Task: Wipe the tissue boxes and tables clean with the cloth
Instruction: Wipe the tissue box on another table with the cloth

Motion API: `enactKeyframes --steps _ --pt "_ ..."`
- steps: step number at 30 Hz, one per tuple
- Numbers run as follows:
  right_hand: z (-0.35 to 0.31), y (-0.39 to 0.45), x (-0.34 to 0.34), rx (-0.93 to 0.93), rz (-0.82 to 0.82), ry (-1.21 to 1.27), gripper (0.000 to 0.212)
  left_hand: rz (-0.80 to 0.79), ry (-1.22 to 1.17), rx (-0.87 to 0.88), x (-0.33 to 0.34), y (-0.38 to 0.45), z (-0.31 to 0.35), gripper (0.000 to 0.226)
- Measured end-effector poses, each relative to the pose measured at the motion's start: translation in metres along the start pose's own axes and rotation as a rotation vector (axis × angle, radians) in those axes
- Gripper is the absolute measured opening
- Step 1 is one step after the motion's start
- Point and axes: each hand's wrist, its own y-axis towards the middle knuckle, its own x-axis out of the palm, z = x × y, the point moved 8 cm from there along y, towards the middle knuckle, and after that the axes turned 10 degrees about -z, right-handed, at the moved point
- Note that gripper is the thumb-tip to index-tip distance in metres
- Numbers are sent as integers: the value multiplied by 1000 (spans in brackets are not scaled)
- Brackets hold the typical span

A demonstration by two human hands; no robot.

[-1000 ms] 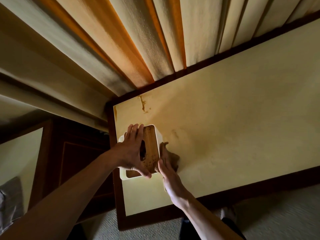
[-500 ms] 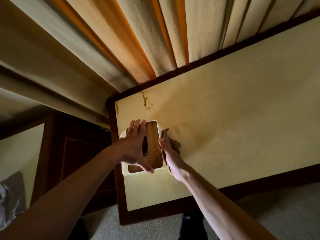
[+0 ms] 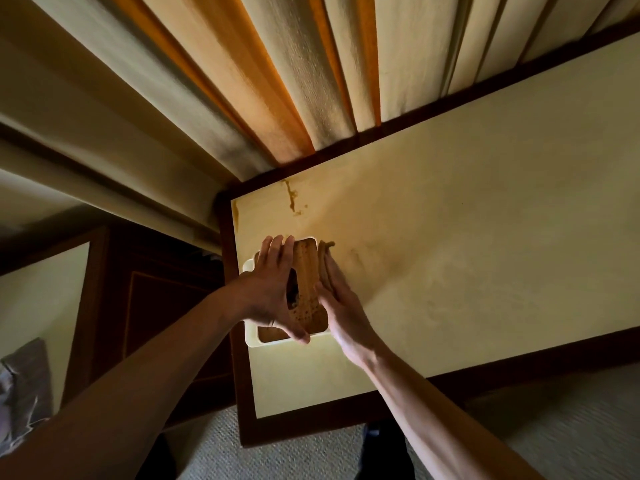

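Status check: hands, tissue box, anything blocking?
Left hand flat on tissue box lid. Right hand presses cloth against box's right side. Brown stain beyond box; nothing blocking.

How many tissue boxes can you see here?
1. The tissue box stands near the left end of the table, with the left hand on its top and the right hand pressing the cloth to its side. Others may lie outside view.
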Motion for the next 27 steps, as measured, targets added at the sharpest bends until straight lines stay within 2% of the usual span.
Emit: enactKeyframes --steps 4,8,10,11,14,18,21,25,26,27 --pt "38 -20 -2 100 -9 90 42 -2 0 -8 0 1 -1 169" --pt "59 -31 -2 214 22 77 45 -2 -5 -9 -1 -1 0 168" --pt "65 -30 -3 237 32 96 80 -2 -9 -12 -1 -1 0 168" --pt "65 -30 -4 250 44 120 90 -3 -12 -17 -1 -1 0 168" --pt "61 -26 -10 237 122 153 77 -10 -12 -24 -1 -2 0 169" --pt "60 -10 -10 249 103 130 92 -11 -3 -26 -2 -3 2 167" --pt "63 5 -16 292 90 152 88 -9 -6 -23 -2 -2 2 168" --pt "47 31 -18 311 29 188 53 -1 -8 -18 -2 -2 2 167" --pt "40 37 -18 316 24 155 55 2 -3 -16 -2 -2 2 167" --pt "35 43 -18 317 14 107 68 4 0 -15 -2 -2 2 167"
